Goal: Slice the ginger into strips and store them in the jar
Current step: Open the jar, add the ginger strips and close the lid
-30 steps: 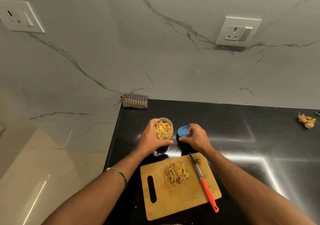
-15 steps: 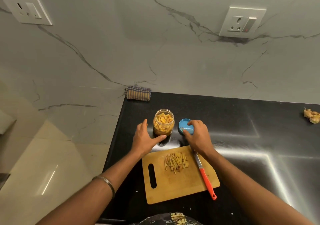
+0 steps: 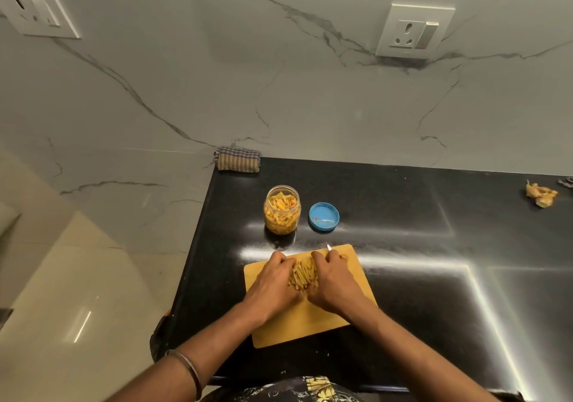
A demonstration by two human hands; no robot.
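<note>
Both hands are down on the wooden cutting board [image 3: 310, 324], cupped around the pile of ginger strips [image 3: 303, 275]. Your left hand [image 3: 273, 280] curls in against the pile's left side, and your right hand [image 3: 333, 280] does the same on the right. Fingers on both are bent around the strips, so you're gathering them, not lifting yet as far as I can tell. A knife tip [image 3: 329, 247] pokes out past your right hand at the far edge of the board; the rest of the knife is hidden.

The open jar [image 3: 282, 210] stands on the black counter [image 3: 434, 277] just beyond the board, already mostly full of strips. Its blue lid [image 3: 324, 217] lies just right of it. Ginger scraps [image 3: 541, 195] sit far right, and a checked cloth [image 3: 238, 159] lies at the far left corner.

To do this well, squeeze the pile tight from both sides and get your fingertips under it before you lift. Carry it low and straight to the jar mouth. It's narrow and nearly full, so feed the strips in small batches or they'll likely spill. Mind the blade near your right hand.
</note>
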